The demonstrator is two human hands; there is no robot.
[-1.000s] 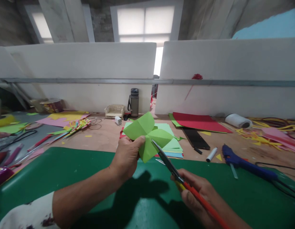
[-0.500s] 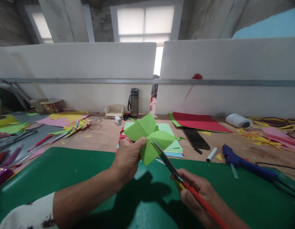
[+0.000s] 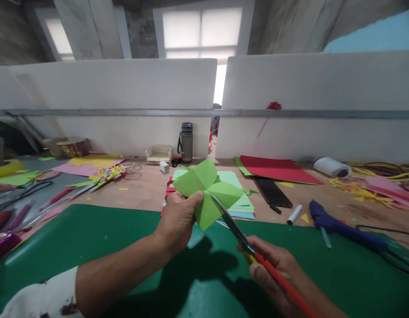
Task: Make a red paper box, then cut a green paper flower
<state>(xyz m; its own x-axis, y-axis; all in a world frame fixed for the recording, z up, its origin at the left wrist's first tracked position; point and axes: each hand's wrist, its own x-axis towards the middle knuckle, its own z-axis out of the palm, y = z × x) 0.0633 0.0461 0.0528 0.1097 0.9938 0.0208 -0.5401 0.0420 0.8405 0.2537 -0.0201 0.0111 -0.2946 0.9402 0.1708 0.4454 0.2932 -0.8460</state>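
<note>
My left hand (image 3: pixel 179 216) pinches a light green paper flower (image 3: pixel 219 193) between thumb and fingers, above the green mat (image 3: pixel 125 234). Several rounded petals spread out from its creased centre. My right hand (image 3: pixel 274 265) is closed round the red and yellow handles of a pair of scissors (image 3: pixel 236 227). One blade lies over the flower near its centre, between the right and the lower petal; the other shows low behind the paper, so the blades stand apart. Behind the flower lies a stack of coloured paper (image 3: pixel 239 201), partly hidden by it.
At the right lie a blue glue gun (image 3: pixel 346 227), a white marker (image 3: pixel 294 214), a black phone (image 3: pixel 272 191) and red paper sheets (image 3: pixel 279 168). A bottle (image 3: pixel 187 143) stands at the back. Paper flowers (image 3: pixel 107 175) and tools lie at the left.
Almost nothing differs. The whole view has shifted very slightly; both hands, the flower and the scissors keep the same pose.
</note>
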